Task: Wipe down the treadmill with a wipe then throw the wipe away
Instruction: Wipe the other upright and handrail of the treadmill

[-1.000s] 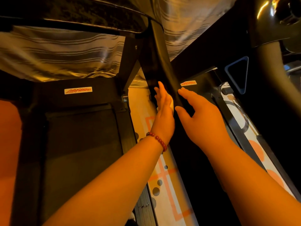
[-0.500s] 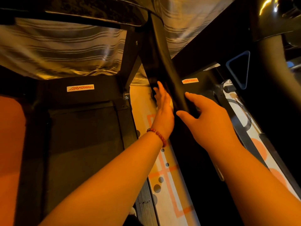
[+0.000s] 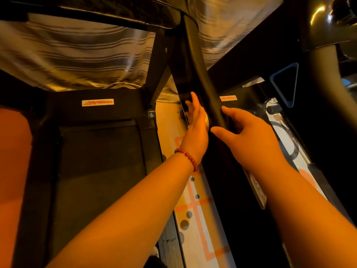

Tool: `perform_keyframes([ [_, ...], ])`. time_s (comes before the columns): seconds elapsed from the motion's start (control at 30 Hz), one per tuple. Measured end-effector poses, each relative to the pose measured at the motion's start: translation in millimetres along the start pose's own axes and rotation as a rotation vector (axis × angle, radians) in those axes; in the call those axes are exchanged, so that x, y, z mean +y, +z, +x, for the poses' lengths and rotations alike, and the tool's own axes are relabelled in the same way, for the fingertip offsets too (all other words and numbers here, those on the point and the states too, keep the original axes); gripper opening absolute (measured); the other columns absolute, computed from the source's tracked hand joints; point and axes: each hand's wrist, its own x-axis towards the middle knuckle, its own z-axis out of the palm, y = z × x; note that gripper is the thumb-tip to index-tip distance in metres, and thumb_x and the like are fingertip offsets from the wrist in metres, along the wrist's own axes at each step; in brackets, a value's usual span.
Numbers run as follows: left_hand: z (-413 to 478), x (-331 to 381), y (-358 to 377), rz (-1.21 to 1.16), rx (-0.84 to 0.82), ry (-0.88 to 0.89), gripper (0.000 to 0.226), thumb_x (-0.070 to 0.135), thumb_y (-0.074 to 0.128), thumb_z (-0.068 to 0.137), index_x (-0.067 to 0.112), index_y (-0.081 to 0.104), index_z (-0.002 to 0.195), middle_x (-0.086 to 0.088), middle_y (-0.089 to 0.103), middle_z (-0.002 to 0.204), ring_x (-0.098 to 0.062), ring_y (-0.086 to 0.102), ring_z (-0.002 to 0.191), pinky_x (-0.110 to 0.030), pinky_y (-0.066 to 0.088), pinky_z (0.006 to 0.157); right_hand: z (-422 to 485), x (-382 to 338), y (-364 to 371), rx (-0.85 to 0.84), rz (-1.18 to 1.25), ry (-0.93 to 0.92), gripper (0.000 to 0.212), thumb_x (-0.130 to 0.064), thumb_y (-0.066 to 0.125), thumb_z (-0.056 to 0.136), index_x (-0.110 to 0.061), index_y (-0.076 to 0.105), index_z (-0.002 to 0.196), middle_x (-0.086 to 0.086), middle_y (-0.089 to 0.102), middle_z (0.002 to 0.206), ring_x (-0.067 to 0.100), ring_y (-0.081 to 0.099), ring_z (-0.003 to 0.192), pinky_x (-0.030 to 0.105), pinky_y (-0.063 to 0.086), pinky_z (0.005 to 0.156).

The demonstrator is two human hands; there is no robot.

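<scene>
Head view, looking down between two treadmills. Your left grip (image 3: 195, 128), with a red bead bracelet (image 3: 190, 158) at the wrist, lay with its fingers straight and together against the left face of the black post (image 3: 195, 60), not curled round anything. The wipe (image 3: 206, 120) showed only as a small pale patch, pressed between that palm and the post. Your right grip (image 3: 251, 138) met the same post from the right, a little lower. It was open, its fingers spread and loosely bent, with the forefinger tip and thumb touching the post; its other fingers were too dark to make out. To the left of the post lay the dark belt (image 3: 100, 161) of one treadmill, with a white logo label (image 3: 97, 102) on the hood above it. A second label (image 3: 228, 98) showed just right of the post, near a triangular frame (image 3: 286, 84). A pale floor (image 3: 195, 219) with orange lines and grey dots ran beneath your forearms. Striped fabric (image 3: 77, 55) hung beyond the machines.
</scene>
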Motion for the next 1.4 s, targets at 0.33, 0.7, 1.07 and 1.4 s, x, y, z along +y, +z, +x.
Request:
perform_keyframes([
  [0.33, 12.7, -16.8, -6.5, 0.081, 0.071, 0.032, 0.047, 0.08, 0.024, 0.076, 0.082, 0.005, 0.119, 0.015, -0.005, 0.161, -0.02, 0.0, 0.149, -0.058, 0.014, 0.117, 4.0, 3.9, -3.1, -0.015, 0.015, -0.029, 0.06, -0.042, 0.069, 0.084, -0.033, 0.048, 0.139, -0.009, 0.058, 0.132, 0.003, 0.054, 0.108, 0.013, 0.04, 0.078],
  [0.7, 11.6, -35.3, -7.5, 0.063, 0.061, 0.02, 0.054, 0.078, 0.027, 0.079, 0.077, 0.004, 0.128, 0.01, -0.01, 0.161, -0.022, -0.004, 0.149, -0.06, 0.014, 0.116, 3.8, 9.8, 1.2, 0.0, 0.044, -0.043, 0.061, -0.044, 0.068, 0.084, -0.032, 0.047, 0.14, -0.008, 0.057, 0.133, 0.007, 0.054, 0.115, 0.017, 0.04, 0.082],
  [1.07, 15.7, -24.5, -0.6, -0.057, 0.092, 0.026, 0.042, 0.08, 0.032, 0.075, 0.088, 0.011, 0.111, 0.013, -0.004, 0.161, -0.017, 0.004, 0.149, -0.055, 0.017, 0.117, 5.1, 12.8, 3.0, 0.013, 0.046, -0.08, 0.059, -0.044, 0.068, 0.084, -0.031, 0.049, 0.139, -0.01, 0.058, 0.132, -0.003, 0.046, 0.105, 0.019, 0.039, 0.082],
  [1.4, -5.1, -17.9, 8.3, -0.052, 0.029, 0.063, 0.049, 0.063, 0.02, 0.092, 0.062, -0.004, 0.135, 0.014, -0.007, 0.161, -0.012, -0.006, 0.148, -0.051, 0.006, 0.12, 5.5, 13.3, 4.4, 0.017, 0.025, -0.089, 0.06, -0.044, 0.066, 0.086, -0.029, 0.046, 0.141, -0.005, 0.055, 0.137, 0.014, 0.054, 0.122, 0.021, 0.039, 0.086],
])
